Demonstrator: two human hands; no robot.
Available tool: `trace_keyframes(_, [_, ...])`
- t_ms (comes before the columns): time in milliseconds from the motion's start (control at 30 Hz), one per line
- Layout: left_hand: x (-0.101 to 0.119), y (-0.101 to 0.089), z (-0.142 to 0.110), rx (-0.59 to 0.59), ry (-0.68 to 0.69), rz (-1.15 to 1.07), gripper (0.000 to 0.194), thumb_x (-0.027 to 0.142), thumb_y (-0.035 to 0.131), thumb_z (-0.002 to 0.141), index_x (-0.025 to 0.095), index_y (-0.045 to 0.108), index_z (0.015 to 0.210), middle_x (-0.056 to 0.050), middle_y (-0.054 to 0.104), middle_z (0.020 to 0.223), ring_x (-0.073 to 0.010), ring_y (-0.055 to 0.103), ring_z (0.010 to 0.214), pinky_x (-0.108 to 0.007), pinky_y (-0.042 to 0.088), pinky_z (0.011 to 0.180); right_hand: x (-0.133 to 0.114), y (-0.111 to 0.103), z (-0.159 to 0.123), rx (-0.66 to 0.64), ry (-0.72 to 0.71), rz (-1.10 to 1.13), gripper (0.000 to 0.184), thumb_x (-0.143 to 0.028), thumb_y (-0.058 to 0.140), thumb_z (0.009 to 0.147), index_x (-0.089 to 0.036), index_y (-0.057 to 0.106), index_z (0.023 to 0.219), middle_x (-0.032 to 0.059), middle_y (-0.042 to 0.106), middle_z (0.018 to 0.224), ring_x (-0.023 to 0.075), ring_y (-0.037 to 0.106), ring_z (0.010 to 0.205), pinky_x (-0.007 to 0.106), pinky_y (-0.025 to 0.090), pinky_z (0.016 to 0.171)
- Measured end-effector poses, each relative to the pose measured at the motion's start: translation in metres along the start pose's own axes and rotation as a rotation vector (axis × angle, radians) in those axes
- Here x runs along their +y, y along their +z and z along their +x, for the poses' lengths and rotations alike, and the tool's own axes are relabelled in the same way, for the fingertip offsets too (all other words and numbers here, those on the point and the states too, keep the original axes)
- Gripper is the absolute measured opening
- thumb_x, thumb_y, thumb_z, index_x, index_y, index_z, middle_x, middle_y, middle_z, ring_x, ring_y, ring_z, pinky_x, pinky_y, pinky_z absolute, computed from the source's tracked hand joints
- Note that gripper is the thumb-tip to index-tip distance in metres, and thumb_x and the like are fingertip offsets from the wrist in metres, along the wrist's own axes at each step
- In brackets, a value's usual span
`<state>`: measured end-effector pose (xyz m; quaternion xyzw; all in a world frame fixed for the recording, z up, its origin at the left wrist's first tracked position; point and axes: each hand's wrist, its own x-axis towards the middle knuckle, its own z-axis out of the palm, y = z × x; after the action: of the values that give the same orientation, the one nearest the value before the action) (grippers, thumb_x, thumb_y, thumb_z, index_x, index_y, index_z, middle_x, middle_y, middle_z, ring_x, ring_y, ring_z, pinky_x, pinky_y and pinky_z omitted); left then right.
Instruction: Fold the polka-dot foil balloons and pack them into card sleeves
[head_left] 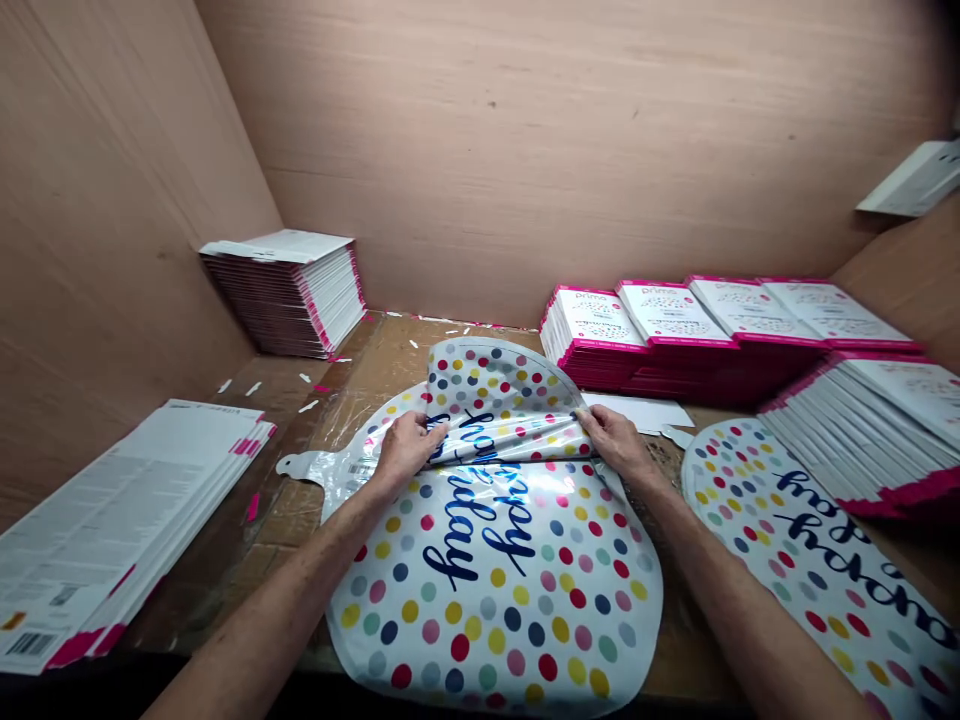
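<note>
Both hands are on the fold here; the left hand [409, 448] and right hand [611, 440] sit at either end of a crease, fingers closed down on the doubled foil, so they're gripping it rather than spread wide. What they've got is a polka-dot foil balloon [495, 600], flat on the tabletop [300, 520] right in front of the person; its far part is flipped over toward the person, and the crease runs roughly left to right, tilting up a bit at the right end. The neck [300, 466] sticks out to the left, so that's the way the balloon points; the navy "Happy Birthday" script [480, 530] runs from the flap down toward the person, roughly crossways to the neck. A small white sheet [637, 412] pokes out just past the right hand; right beside it lies a second polka-dot balloon [810, 570], its lettering upside down from this view. Behind that are rows of pink-edged packs [675, 330], with another pile [877, 430] further right; a stack of white-and-pink printed sheets [127, 525] lies at the left, and a dark stack [285, 295] sits in the far left corner against the tan wall [487, 150].
</note>
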<state>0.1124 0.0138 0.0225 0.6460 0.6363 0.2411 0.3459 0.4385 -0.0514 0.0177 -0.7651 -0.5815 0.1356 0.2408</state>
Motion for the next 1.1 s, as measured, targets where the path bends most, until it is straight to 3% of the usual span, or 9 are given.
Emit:
trace_keyframes(167, [0.01,0.003,0.003,0.079,-0.05,0.126,0.058,0.043,0.061,0.082,0.009,0.052,0.13,-0.013,0.073,0.096,-0.0296,0.065,0.106,-0.035,0.047,0.088,-0.012,0.011,0.002,0.039,0.08,-0.232,0.033,-0.04,0.041,0.094,-0.02,0.062,0.078,0.0074,0.067,0.075,0.0198,0.058,0.073,0.027,0.032,0.062])
trace_keyframes(300, [0.021,0.007,-0.008,0.184,-0.028,0.252,0.059,0.04,0.052,0.089,0.009,0.041,0.139,-0.017,0.07,0.114,-0.031,0.063,0.111,-0.039,0.047,0.092,-0.014,0.007,0.006,-0.012,0.057,-0.292,0.034,-0.037,0.04,0.098,-0.018,0.064,0.083,0.0097,0.07,0.084,0.0202,0.06,0.078,0.027,0.032,0.065])
trace_keyframes(433, [0.03,0.019,-0.016,0.307,0.349,0.426,0.056,0.036,0.043,0.094,0.008,0.038,0.143,-0.02,0.045,0.148,-0.0315,0.046,0.135,-0.041,0.041,0.106,-0.015,0.007,0.011,-0.046,0.036,-0.346,0.035,-0.035,0.038,0.1,-0.016,0.066,0.09,0.0123,0.071,0.093,0.0214,0.062,0.084,0.027,0.033,0.068])
trace_keyframes(533, [0.03,0.032,-0.007,0.184,0.542,0.553,0.062,0.042,0.039,0.096,0.006,0.037,0.146,-0.02,0.033,0.156,-0.0337,0.024,0.147,-0.048,0.027,0.117,-0.017,0.007,0.013,-0.058,0.035,-0.375,0.036,-0.032,0.037,0.101,-0.015,0.066,0.09,0.0134,0.071,0.093,0.0222,0.062,0.085,0.028,0.034,0.068])
trace_keyframes(700, [0.013,0.045,0.013,0.024,0.428,0.695,0.07,0.053,0.03,0.097,0.005,0.038,0.146,-0.021,0.031,0.157,-0.0364,0.023,0.147,-0.051,0.021,0.118,-0.029,-0.003,0.009,-0.036,0.016,-0.391,0.036,-0.036,0.036,0.103,-0.018,0.065,0.091,0.0099,0.072,0.09,0.0206,0.063,0.082,0.027,0.033,0.067])
trace_keyframes(833, [0.007,0.046,0.016,0.028,0.436,0.729,0.075,0.056,0.028,0.096,0.001,0.035,0.148,-0.022,0.029,0.157,-0.0358,0.022,0.147,-0.049,0.017,0.119,-0.039,-0.009,0.007,0.048,0.017,-0.443,0.041,-0.041,0.027,0.104,-0.02,0.062,0.103,0.0098,0.071,0.094,0.022,0.064,0.086,0.028,0.034,0.067])
trace_keyframes(933, [0.009,0.047,0.015,0.03,0.412,0.722,0.08,0.059,0.03,0.094,-0.001,0.036,0.147,-0.024,0.031,0.156,-0.0368,0.024,0.147,-0.05,0.02,0.118,-0.042,-0.007,0.007,0.001,0.053,-0.5,0.037,-0.036,0.034,0.103,-0.017,0.065,0.095,0.0135,0.071,0.092,0.0258,0.065,0.089,0.03,0.038,0.071])
trace_keyframes(1000, [0.01,0.05,0.015,0.065,0.429,0.712,0.08,0.06,0.029,0.094,0.0,0.036,0.147,-0.024,0.031,0.156,-0.0364,0.023,0.147,-0.051,0.019,0.119,-0.046,-0.002,0.002,0.012,0.078,-0.523,0.034,-0.033,0.038,0.1,-0.012,0.064,0.102,0.0185,0.07,0.096,0.0298,0.065,0.093,0.034,0.041,0.076])
trace_keyframes(1100, [0.007,0.055,0.015,0.11,0.456,0.689,0.081,0.06,0.026,0.095,0.0,0.035,0.148,-0.024,0.03,0.156,-0.0358,0.021,0.148,-0.051,0.016,0.12,-0.057,0.008,-0.011,0.068,-0.199,-0.545,0.043,-0.034,0.048,0.095,-0.007,0.052,0.129,0.0246,0.058,0.127,0.0342,0.055,0.117,0.041,0.041,0.093])
